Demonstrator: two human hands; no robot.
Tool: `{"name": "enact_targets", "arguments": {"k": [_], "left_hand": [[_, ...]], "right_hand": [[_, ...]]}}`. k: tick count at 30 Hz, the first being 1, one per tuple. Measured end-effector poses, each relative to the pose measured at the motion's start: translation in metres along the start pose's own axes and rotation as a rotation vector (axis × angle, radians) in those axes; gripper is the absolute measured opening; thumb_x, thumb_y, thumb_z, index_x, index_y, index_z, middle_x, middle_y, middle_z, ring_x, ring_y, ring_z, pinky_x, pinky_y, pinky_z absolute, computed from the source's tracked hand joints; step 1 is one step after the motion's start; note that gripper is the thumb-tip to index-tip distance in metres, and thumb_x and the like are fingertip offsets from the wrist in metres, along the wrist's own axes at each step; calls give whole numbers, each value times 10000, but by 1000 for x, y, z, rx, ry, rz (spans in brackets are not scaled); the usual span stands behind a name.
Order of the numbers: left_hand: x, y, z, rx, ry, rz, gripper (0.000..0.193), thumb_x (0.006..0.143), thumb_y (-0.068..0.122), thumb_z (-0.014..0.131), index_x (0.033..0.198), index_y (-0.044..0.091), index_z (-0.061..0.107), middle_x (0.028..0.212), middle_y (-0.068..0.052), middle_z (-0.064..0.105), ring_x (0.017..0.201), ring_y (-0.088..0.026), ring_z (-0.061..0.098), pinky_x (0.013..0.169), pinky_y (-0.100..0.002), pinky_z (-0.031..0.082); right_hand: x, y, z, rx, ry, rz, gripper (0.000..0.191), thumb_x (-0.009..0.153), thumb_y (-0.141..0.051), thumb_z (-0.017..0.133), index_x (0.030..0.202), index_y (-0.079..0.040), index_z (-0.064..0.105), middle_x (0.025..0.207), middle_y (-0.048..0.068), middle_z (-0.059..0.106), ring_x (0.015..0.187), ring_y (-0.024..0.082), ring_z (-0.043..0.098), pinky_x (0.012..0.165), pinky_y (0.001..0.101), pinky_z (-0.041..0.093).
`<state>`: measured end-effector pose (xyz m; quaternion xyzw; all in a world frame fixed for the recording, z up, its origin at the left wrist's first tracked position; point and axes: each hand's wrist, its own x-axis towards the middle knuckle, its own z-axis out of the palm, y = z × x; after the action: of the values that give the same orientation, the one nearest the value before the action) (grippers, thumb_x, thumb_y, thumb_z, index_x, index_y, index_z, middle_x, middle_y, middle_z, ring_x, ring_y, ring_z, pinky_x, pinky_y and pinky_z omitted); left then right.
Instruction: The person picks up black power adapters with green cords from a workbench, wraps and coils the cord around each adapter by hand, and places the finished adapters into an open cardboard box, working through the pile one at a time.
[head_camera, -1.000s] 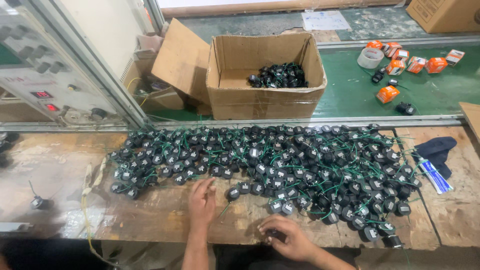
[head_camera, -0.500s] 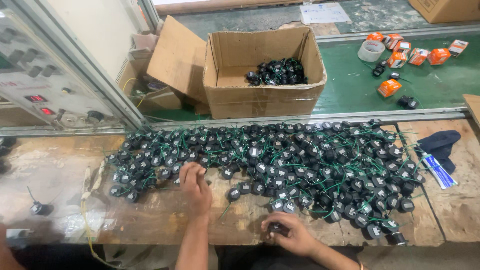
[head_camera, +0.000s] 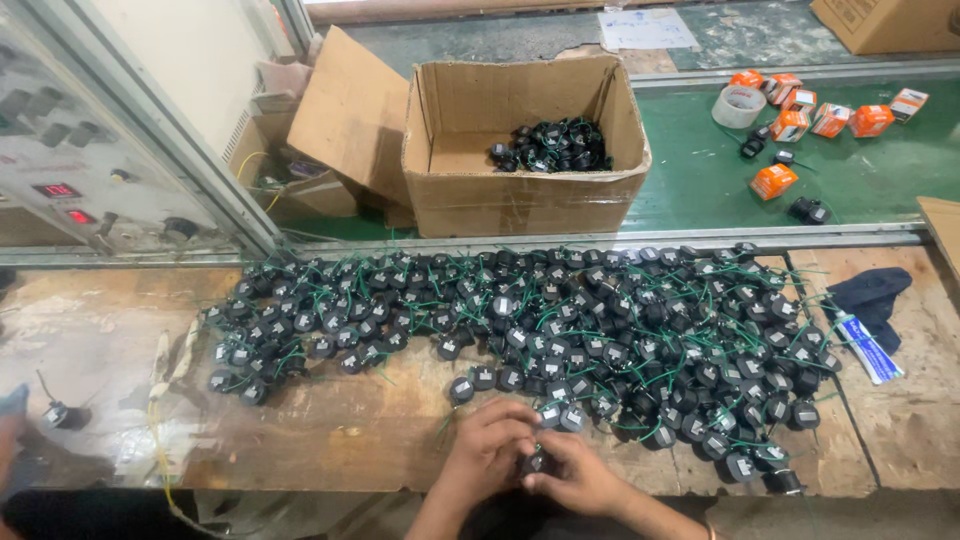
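Both hands meet at bench front edge: left hand (head_camera: 488, 448) & right hand (head_camera: 572, 475) closed w/ fingertips pinching one small black part (head_camera: 533, 463). Best: grip body, keep green leads untangled from pile (head_camera: 560, 330).

Worn wooden bench (head_camera: 330, 440): heap of black wired parts (head_camera: 560, 330), blue tube (head_camera: 868, 347), dark cloth (head_camera: 872, 295).

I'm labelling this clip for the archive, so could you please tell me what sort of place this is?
Probably a small electronics assembly workshop. A worn wooden workbench is heaped with small black parts with green wires, more fill a cardboard box, and a panel with red digital readouts stands alongside.
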<state>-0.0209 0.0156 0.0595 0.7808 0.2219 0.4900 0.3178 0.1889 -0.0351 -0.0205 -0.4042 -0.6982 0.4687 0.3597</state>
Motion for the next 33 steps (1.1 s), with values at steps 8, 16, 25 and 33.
{"name": "enact_targets", "arguments": {"k": [8,16,25,33], "left_hand": [[-29,14,18,-34,132,-568,302,719,110,886,811,30,610,828,-75,703,808,-274,696,739,-377,557],[-18,-15,-33,447,342,-411,339,635,129,896,855,42,653,1017,-133,670,923,-319,660,773,-389,532],[-27,-37,-17,337,590,-337,284,763,24,793,993,47,627,1125,-143,654,1010,-315,666,837,-372,568],[-23,8,26,94,231,-47,279,773,65,833,888,37,579,1006,-140,625,994,-332,650,832,-395,543]], "right_hand": [[5,-6,6,-222,76,-258,439,752,-252,926,1036,-13,691,960,136,739,836,289,719,711,353,566],[4,-23,2,-63,144,-194,323,811,-137,871,1040,-57,658,959,73,689,886,207,694,787,339,552],[5,-2,-4,153,-22,-6,431,945,-58,775,1365,-72,682,1104,84,649,965,187,671,809,336,592],[3,1,-2,636,69,188,598,869,-76,725,1409,-108,470,1279,53,562,1055,158,614,856,319,585]]}}
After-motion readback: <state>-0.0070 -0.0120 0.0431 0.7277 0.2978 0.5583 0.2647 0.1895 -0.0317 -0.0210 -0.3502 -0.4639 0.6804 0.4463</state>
